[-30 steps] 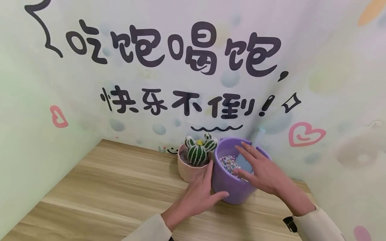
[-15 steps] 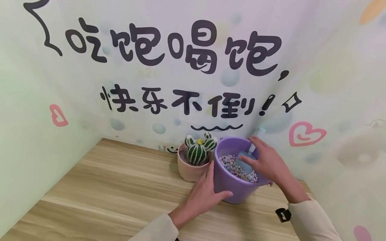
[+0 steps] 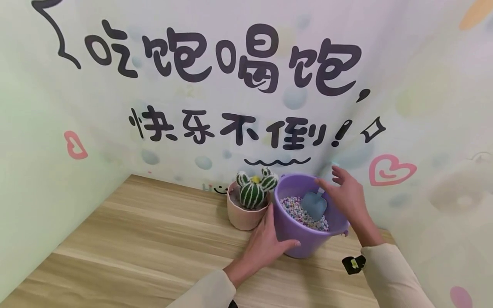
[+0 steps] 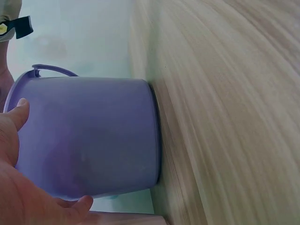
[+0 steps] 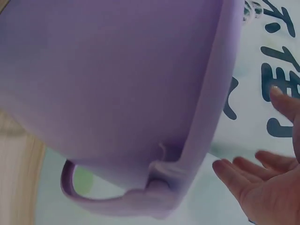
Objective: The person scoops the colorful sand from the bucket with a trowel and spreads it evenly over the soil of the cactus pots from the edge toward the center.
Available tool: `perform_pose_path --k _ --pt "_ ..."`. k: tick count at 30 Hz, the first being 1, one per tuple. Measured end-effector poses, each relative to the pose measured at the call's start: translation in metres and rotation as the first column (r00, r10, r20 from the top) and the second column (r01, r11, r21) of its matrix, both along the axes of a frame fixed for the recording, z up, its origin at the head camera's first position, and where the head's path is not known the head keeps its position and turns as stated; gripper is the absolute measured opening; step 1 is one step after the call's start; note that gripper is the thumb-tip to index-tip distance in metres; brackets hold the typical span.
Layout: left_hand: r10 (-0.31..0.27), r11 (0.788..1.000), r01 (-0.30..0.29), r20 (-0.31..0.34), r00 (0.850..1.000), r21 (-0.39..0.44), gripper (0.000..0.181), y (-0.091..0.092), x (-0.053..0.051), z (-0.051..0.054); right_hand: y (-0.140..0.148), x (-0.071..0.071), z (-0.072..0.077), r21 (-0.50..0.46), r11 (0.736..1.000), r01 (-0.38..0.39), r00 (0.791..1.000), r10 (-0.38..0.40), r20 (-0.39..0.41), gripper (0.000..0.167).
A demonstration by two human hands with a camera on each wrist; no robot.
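A purple bucket [image 3: 308,246] stands on the table, partly filled with small multicoloured beads [image 3: 298,211]. Inside it a toy shovel [image 3: 313,205] leans with its blue blade on the beads. My left hand [image 3: 262,244] is spread against the bucket's near left side, thumb in front and fingers toward the potted cactus; the left wrist view shows thumb and fingers extended along the wall. My right hand [image 3: 346,194] hovers over the bucket's right rim by the shovel's handle, which it mostly hides. The right wrist view shows that hand [image 5: 267,187] with thumb and fingers apart, holding nothing.
A knitted cactus [image 3: 252,194] in a pink pot [image 3: 244,218] stands just left of the bucket. The bucket's handle [image 5: 103,204] hangs outside its wall. Behind rises a wall with printed writing [image 3: 231,128]. Wooden tabletop [image 3: 146,239] extends to the left.
My right hand has moved from above the beads up and right toward the shovel's handle, uncovering the blade. The left hand has shifted slightly right along the bucket.
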State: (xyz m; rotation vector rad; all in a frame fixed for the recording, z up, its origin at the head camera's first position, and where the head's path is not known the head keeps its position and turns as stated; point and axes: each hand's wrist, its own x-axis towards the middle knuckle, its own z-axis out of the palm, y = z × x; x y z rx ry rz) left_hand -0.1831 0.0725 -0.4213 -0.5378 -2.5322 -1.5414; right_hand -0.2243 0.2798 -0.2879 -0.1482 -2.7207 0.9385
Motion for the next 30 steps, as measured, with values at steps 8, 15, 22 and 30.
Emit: perform_pose_path --k 8,15,22,30 --pt "0.006 0.998 -0.008 0.04 0.999 0.056 0.13 0.006 -0.007 -0.005 0.006 -0.012 0.002 -0.274 0.947 0.171 0.985 -0.17 0.026 0.087" --pt "0.024 0.999 -0.025 0.033 0.999 0.046 0.131 0.01 -0.012 -0.012 0.009 -0.024 0.003 -0.453 0.865 0.218 0.976 -0.2 0.088 0.089" --pt "0.034 0.996 -0.036 0.031 0.999 0.075 0.132 0.014 -0.014 -0.013 0.011 -0.041 0.004 -0.625 0.731 0.273 0.961 -0.178 0.211 0.088" --pt "0.028 0.994 -0.027 -0.013 1.0 0.11 0.131 0.019 -0.017 -0.016 0.016 -0.05 0.003 -0.754 0.581 0.306 0.95 -0.131 0.285 0.083"
